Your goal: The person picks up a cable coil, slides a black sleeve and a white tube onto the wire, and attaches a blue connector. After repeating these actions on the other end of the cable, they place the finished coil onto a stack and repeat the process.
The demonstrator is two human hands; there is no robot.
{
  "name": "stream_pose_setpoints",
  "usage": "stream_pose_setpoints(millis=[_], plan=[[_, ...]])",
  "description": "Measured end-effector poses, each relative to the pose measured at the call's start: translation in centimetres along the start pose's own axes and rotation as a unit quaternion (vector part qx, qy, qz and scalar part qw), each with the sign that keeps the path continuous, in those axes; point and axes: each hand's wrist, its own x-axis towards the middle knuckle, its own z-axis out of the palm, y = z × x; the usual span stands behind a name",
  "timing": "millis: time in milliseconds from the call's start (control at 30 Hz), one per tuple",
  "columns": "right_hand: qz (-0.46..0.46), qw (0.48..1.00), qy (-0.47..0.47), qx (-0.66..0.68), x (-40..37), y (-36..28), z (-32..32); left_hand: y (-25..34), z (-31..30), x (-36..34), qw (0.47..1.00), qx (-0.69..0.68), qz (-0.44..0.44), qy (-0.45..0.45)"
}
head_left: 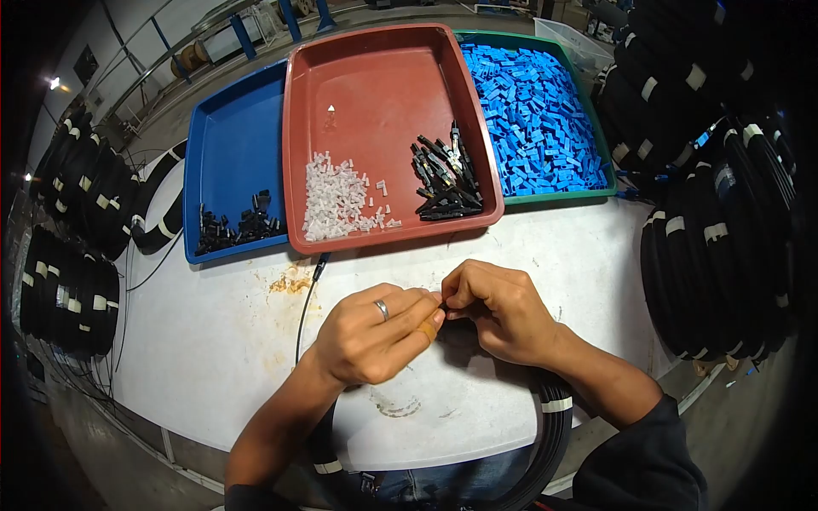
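My left hand (pixel 375 334), with a ring and a tan band around a finger, is closed in a pinch over the middle of the table. Its fingertips meet those of my right hand (pixel 503 311), which is also closed. Between them a small black piece (pixel 443 307) shows, mostly covered by the fingers; I cannot tell its exact kind. Below my hands a coil of black cable (pixel 552 443) hangs over the table's near edge, bound with white tape (pixel 557 405). A cable end with a black connector (pixel 319 267) lies left of my left hand.
Across the back stand a blue tray (pixel 234 136) with black parts, a red tray (pixel 383 81) with white sleeves (pixel 332 200) and black connectors (pixel 445 175), and a green tray (pixel 607 166) full of blue clips (pixel 537 119). Taped cable coils (pixel 711 247) flank the white table (pixel 196 366).
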Motion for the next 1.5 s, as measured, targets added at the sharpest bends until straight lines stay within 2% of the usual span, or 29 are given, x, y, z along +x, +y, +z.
stream_pose_setpoints(millis=[67, 167, 200, 267, 367, 400, 467, 500, 600, 733, 833, 933, 967, 1033, 1067, 1100, 1167, 1200, 1267, 1300, 1367, 1500], plan=[[0.002, 1.0, 0.0, 0.028, 0.2, 0.0, -0.1, 0.1, -0.2, 0.1, 0.999, 0.032, 0.029, -0.001], [-0.026, 0.999, 0.019, -0.032, 0.2, 0.1, 0.2, 0.2, -0.3, 0.0, 0.999, 0.031, -0.011, 0.003], [-0.027, 0.999, 0.018, -0.032, 0.2, -0.1, 0.2, 0.3, -0.2, -0.2, 0.994, -0.032, -0.107, 0.013], [-0.088, 0.987, 0.05, -0.124, 0.5, -0.7, 0.3, 0.5, 0.0, -0.8, 0.945, -0.144, -0.292, 0.023], [-0.108, 0.982, 0.046, -0.149, 0.3, -0.6, 0.2, 0.8, 0.0, -0.6, 0.923, -0.182, -0.338, 0.017], [-0.107, 0.982, 0.049, -0.15, 0.2, -0.6, 0.2, 0.7, 0.1, -0.6, 0.924, -0.183, -0.336, 0.015], [-0.051, 0.993, 0.035, -0.099, -0.1, -0.6, 0.2, 0.3, 0.4, -0.6, 0.98, -0.114, -0.163, 0.017], [-0.049, 0.993, 0.038, -0.1, -0.2, -0.5, 0.2, 0.2, 0.4, -0.5, 0.98, -0.117, -0.161, 0.015], [-0.02, 0.999, 0.013, -0.03, -0.1, -0.2, 0.1, 0.0, 0.1, -0.1, 1.0, -0.005, -0.007, -0.011], [-0.006, 1.0, -0.004, 0.014, 0.1, 0.1, -0.2, 0.0, -0.3, 0.1, 0.998, 0.043, 0.044, -0.014], [-0.024, 1.0, 0.004, -0.003, 0.2, 0.0, 0.1, -0.1, -0.3, -0.2, 1.0, 0.005, -0.011, 0.003], [-0.056, 0.996, 0.025, -0.062, 0.3, -0.4, 0.2, 0.4, 0.1, -0.5, 0.975, -0.093, -0.198, 0.032], [-0.077, 0.991, 0.037, -0.102, 0.3, -0.6, 0.3, 0.8, -0.1, -0.2, 0.975, -0.094, -0.197, 0.032], [-0.083, 0.989, 0.033, -0.122, 0.2, -0.6, 0.3, 1.5, -0.6, 0.4, 0.902, -0.182, -0.392, 0.004], [-0.088, 0.986, 0.028, -0.141, 0.1, -0.6, 0.3, 1.5, -0.5, 0.3, 0.897, -0.192, -0.399, 0.002], [-0.087, 0.986, 0.029, -0.142, 0.0, -0.5, 0.2, 1.3, -0.2, 0.1, 0.897, -0.193, -0.398, 0.0], [-0.052, 0.991, 0.012, -0.119, -0.1, -0.5, 0.2, 0.8, 0.3, -0.2, 0.963, -0.131, -0.236, 0.012], [-0.051, 0.991, 0.014, -0.119, -0.1, -0.5, 0.2, 0.6, 0.4, -0.3, 0.963, -0.132, -0.236, 0.011], [-0.021, 0.997, 0.027, -0.074, -0.1, -0.4, 0.3, 0.3, 0.5, -0.4, 0.987, -0.093, -0.132, 0.019], [-0.021, 0.997, 0.027, -0.074, -0.1, -0.3, 0.3, 0.2, 0.4, -0.4, 0.987, -0.094, -0.131, 0.019], [-0.008, 0.999, 0.021, -0.047, 0.0, -0.2, 0.3, 0.2, 0.2, -0.3, 0.999, -0.007, -0.039, -0.014], [-0.034, 0.999, 0.024, -0.014, 0.1, 0.0, 0.2, 0.2, -0.2, -0.1, 0.999, 0.029, 0.023, -0.01]])
